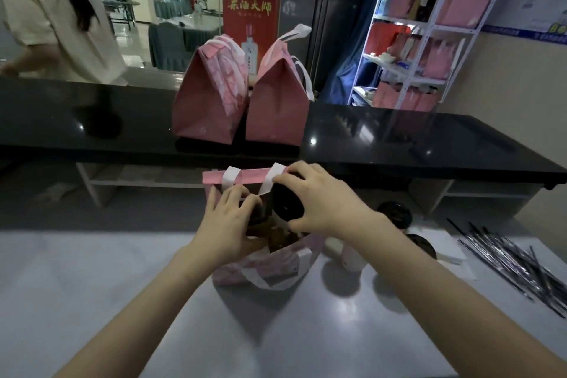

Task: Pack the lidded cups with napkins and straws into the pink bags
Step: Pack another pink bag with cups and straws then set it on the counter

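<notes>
Our right hand (319, 199) grips the lidded cup (287, 204) by its rim; our left hand (228, 218) spreads the flimsy pink bag (264, 267); likely spillable, so keep it upright.

black glossy counter (92, 113) beyond the fingers, white metal shelf rack (429, 40) far right, red banner (250, 3) behind.

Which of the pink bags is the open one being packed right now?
The pink bag on the grey table, between both hands: its mouth is open and the right hand lowers a black-lidded cup in. The two bags on the black counter are folded shut.
</notes>
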A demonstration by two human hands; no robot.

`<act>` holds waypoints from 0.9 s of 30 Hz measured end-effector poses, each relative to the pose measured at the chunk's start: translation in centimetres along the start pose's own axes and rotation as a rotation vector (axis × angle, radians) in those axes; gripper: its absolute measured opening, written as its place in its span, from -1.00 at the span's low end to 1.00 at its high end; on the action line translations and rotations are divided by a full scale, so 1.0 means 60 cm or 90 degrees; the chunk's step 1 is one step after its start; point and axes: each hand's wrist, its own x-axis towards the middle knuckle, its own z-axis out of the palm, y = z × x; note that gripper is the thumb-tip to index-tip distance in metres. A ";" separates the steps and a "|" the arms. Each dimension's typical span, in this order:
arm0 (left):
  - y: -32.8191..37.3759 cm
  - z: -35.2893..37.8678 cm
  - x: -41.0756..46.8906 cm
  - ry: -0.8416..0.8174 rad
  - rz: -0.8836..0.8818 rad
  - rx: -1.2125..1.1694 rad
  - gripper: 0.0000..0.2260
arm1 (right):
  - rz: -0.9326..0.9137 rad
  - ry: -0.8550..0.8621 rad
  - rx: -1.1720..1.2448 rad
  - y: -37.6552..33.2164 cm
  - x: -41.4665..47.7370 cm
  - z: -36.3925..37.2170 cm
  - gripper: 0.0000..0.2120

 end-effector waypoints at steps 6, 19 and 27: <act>-0.020 -0.021 0.004 -0.016 0.003 0.037 -0.39 | -0.016 -0.088 -0.056 0.006 -0.009 0.069 -0.29; -0.043 -0.019 0.001 -0.184 0.116 0.143 0.12 | 0.000 -0.188 -0.026 0.010 -0.003 0.132 -0.28; -0.047 -0.020 0.002 -0.188 0.112 0.130 0.11 | 0.050 -0.199 -0.031 0.007 0.050 0.168 -0.24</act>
